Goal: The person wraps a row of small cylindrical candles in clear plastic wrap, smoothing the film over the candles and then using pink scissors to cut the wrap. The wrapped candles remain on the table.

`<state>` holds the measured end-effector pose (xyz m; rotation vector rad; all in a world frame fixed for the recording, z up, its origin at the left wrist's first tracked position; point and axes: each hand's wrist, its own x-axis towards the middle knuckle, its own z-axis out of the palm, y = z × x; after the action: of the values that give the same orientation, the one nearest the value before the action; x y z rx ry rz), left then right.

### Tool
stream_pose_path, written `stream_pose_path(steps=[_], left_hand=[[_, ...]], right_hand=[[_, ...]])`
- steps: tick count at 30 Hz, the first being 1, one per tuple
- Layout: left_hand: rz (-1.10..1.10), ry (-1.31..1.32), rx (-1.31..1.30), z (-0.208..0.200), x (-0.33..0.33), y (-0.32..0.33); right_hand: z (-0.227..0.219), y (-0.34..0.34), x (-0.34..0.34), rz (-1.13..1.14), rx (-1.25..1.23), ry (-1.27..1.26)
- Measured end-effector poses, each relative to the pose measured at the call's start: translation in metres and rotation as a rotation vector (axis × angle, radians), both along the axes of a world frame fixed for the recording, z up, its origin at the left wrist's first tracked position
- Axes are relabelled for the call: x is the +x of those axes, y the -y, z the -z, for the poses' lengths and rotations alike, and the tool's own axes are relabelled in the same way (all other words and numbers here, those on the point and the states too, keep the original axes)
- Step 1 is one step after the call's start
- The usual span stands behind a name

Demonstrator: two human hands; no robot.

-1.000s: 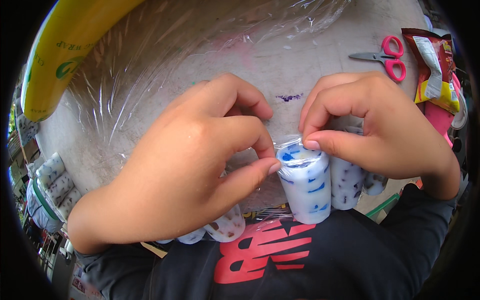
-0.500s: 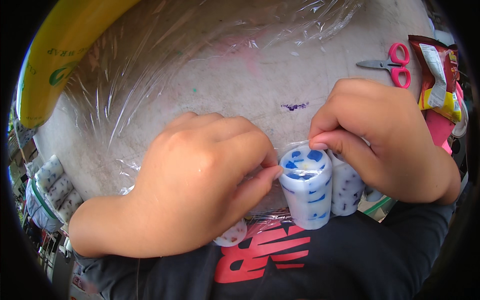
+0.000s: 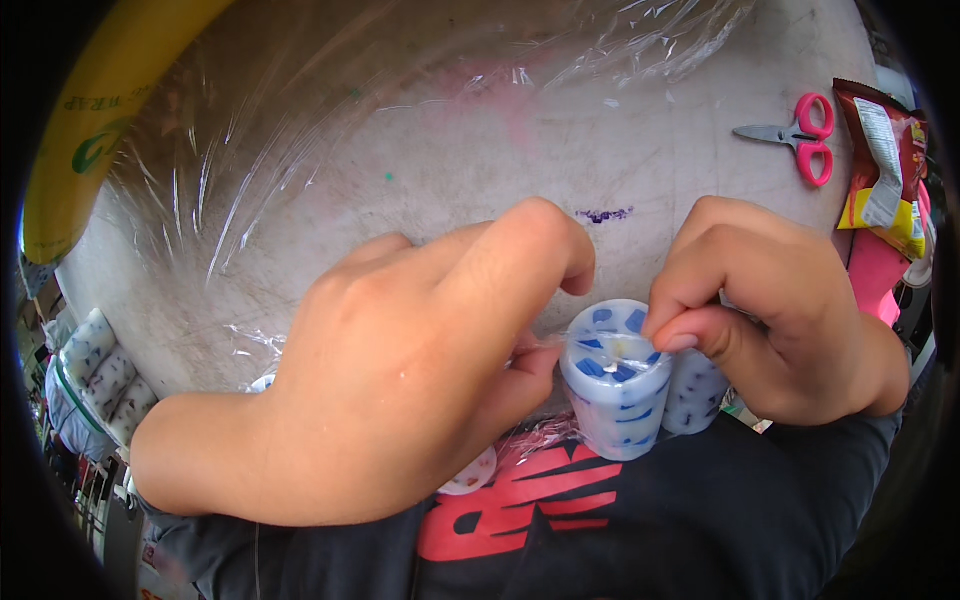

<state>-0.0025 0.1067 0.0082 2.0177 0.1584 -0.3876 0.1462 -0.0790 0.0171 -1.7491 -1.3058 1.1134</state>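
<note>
Pink-handled scissors [image 3: 798, 136] lie beside a dark-red and yellow packet [image 3: 886, 172].

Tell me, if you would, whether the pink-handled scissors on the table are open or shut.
Shut: the pink-handled scissors have their grey blades together in one narrow point, with no gap visible between them.

The camera is the left one of two worn on the person's head. It looks down, from close by, so the left hand [image 3: 425, 345] and right hand [image 3: 775, 310] look big. Their grip sits a bit right of the middle. On the near side of the grip it sees the person's own dark shirt [image 3: 720, 510]; past the grip, the table [image 3: 680, 150]. Straight edges bend near the dark round rim.
</note>
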Motion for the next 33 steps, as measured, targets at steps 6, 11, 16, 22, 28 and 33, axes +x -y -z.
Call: stream_pose_path(steps=[6,11,16,22,28,33], left_hand=[[0.188,0.151,0.077,0.005,-0.002,-0.008],[0.252,0.160,0.025,0.004,-0.002,-0.015],[0.253,0.039,-0.161,0.002,0.000,-0.019],[0.185,-0.077,-0.157,-0.002,0.006,-0.012],[0.095,-0.110,-0.138,-0.001,0.008,-0.010],[0.156,-0.102,-0.196,-0.004,0.013,-0.015]], right_hand=[[-0.004,-0.002,0.003,-0.089,-0.087,-0.050],[-0.007,-0.006,0.002,-0.098,-0.108,0.015],[-0.009,-0.004,0.001,-0.066,-0.209,-0.062],[-0.011,-0.008,0.004,-0.048,-0.277,-0.122],[-0.016,-0.020,0.023,-0.003,-0.582,-0.350],[-0.012,-0.018,0.024,-0.003,-0.458,-0.398]])
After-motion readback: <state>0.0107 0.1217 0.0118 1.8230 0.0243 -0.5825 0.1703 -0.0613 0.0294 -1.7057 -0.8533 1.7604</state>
